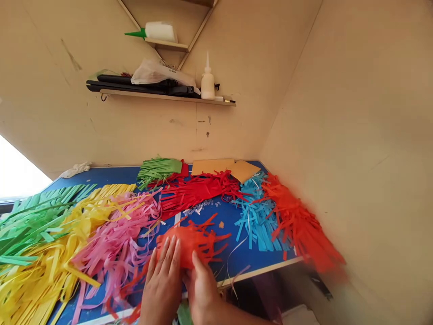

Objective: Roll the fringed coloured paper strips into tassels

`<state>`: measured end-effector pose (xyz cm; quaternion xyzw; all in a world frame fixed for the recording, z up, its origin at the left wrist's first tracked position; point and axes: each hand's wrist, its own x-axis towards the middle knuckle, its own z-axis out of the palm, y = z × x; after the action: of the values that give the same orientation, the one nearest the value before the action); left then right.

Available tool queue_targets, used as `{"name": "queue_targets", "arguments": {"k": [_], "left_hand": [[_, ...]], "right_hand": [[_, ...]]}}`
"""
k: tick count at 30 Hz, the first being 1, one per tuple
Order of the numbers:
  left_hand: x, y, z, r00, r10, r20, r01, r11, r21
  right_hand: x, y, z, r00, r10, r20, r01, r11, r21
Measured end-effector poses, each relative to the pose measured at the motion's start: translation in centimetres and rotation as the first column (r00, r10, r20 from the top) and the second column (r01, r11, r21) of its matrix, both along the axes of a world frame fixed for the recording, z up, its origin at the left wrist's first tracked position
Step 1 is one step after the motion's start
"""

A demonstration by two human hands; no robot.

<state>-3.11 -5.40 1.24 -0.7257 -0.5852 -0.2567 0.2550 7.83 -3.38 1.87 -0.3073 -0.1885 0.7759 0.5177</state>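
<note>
Orange-red fringed paper lies at the front middle of the blue table, its cut strips spreading to the right and to the lower left. My left hand rests flat on its left part, palm down, fingers stretched out. My right hand is at the near edge of the same paper, beside my left hand. Its thumb points up along the paper, and its other fingers are mostly hidden beneath, with the paper's edge between them.
Green, yellow and pink fringes cover the table's left side. Red, blue and orange-red ones lie behind and right. A wall shelf holds a glue bottle. The table edge is near my right hand.
</note>
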Motion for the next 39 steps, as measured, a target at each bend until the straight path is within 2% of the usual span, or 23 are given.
{"name": "queue_targets", "arguments": {"k": [4, 8, 11, 13, 15, 16, 17, 18, 19, 21, 22, 23, 24, 25, 26, 27, 28, 30, 32, 36, 39], "left_hand": [[-0.4, 2.5, -1.9, 0.993, -0.099, -0.06, 0.101, 0.994, 0.033], [-1.5, 2.6, -1.7, 0.996, -0.085, -0.027, 0.088, 0.989, 0.116], [-1.5, 2.4, -1.5, 0.996, -0.086, -0.026, 0.088, 0.987, 0.136], [-1.1, 2.4, -1.8, 0.988, -0.136, -0.071, 0.143, 0.985, 0.098], [-0.3, 2.6, -2.6, 0.975, -0.185, -0.118, 0.191, 0.981, 0.038], [0.3, 2.7, -3.1, 0.97, -0.206, -0.131, 0.207, 0.978, -0.003], [0.9, 2.8, -3.5, 0.966, -0.221, -0.134, 0.217, 0.975, -0.048], [1.7, 2.9, -3.8, 0.965, -0.229, -0.127, 0.218, 0.971, -0.095], [2.5, 3.1, -4.0, 0.968, -0.224, -0.115, 0.206, 0.967, -0.147], [4.0, 3.4, -3.8, 0.977, -0.193, -0.087, 0.167, 0.955, -0.246], [4.6, 3.6, -3.4, 0.982, -0.176, -0.072, 0.149, 0.946, -0.289], [5.1, 3.7, -2.9, 0.985, -0.165, -0.056, 0.138, 0.935, -0.326], [5.5, 3.8, -2.4, 0.986, -0.161, -0.039, 0.137, 0.925, -0.355], [5.8, 3.9, -1.9, 0.987, -0.161, -0.023, 0.14, 0.915, -0.377], [6.0, 3.9, -1.4, 0.987, -0.161, -0.009, 0.144, 0.908, -0.393], [6.0, 4.0, -1.0, 0.987, -0.16, 0.0, 0.146, 0.902, -0.406], [5.9, 3.9, -0.7, 0.987, -0.159, 0.007, 0.147, 0.898, -0.415], [5.1, 3.9, -0.5, 0.989, -0.147, 0.016, 0.14, 0.896, -0.422], [3.2, 3.9, -0.6, 0.994, -0.108, 0.019, 0.106, 0.906, -0.411], [-3.7, 2.9, -1.0, 0.999, 0.046, 0.009, -0.038, 0.911, -0.411], [-8.5, 0.8, -0.1, 0.986, 0.161, -0.042, -0.163, 0.881, -0.444]], "right_hand": [[0.3, 0.5, 0.1, 0.99, -0.073, -0.123, 0.064, 0.995, -0.077], [0.0, 0.8, 0.6, 0.989, -0.075, -0.126, 0.068, 0.996, -0.059], [0.2, 2.1, 1.5, 0.988, 0.031, -0.148, -0.028, 0.999, 0.021], [1.7, 4.3, 2.3, 0.988, 0.024, -0.15, -0.017, 0.999, 0.052], [4.8, 7.3, 3.3, 0.992, -0.099, -0.074, 0.104, 0.992, 0.069], [7.0, 8.8, 3.9, 0.984, -0.176, 0.016, 0.174, 0.98, 0.096], [9.3, 10.1, 4.5, 0.959, -0.244, 0.142, 0.224, 0.964, 0.143], [11.6, 11.1, 5.1, 0.891, -0.343, 0.296, 0.292, 0.934, 0.204], [13.6, 11.7, 5.7, 0.78, -0.452, 0.433, 0.362, 0.89, 0.276], [16.5, 11.5, 6.4, 0.562, -0.613, 0.555, 0.425, 0.79, 0.442], [17.0, 10.8, 6.5, 0.444, -0.67, 0.595, 0.34, 0.74, 0.58], [16.9, 9.8, 6.2, 0.377, -0.695, 0.612, 0.162, 0.7, 0.695], [16.4, 8.7, 5.7, 0.347, -0.692, 0.633, -0.09, 0.647, 0.757], [15.6, 7.6, 4.9, 0.351, -0.653, 0.671, -0.354, 0.571, 0.741], [14.6, 6.7, 3.9, 0.358, -0.59, 0.723, -0.555, 0.489, 0.673], [13.7, 6.0, 2.9, 0.35, -0.527, 0.775, -0.689, 0.415, 0.594], [12.9, 5.7, 1.8, 0.325, -0.486, 0.811, -0.761, 0.376, 0.53], [12.2, 5.8, 0.2, 0.277, -0.467, 0.84, -0.796, 0.378, 0.473], [12.3, 6.4, -0.6, 0.279, -0.474, 0.835, -0.782, 0.392, 0.484], [13.3, 7.6, -1.0, 0.324, -0.489, 0.81, -0.761, 0.373, 0.53], [13.4, 8.0, -1.6, 0.321, -0.543, 0.776, -0.78, 0.314, 0.542]]}}
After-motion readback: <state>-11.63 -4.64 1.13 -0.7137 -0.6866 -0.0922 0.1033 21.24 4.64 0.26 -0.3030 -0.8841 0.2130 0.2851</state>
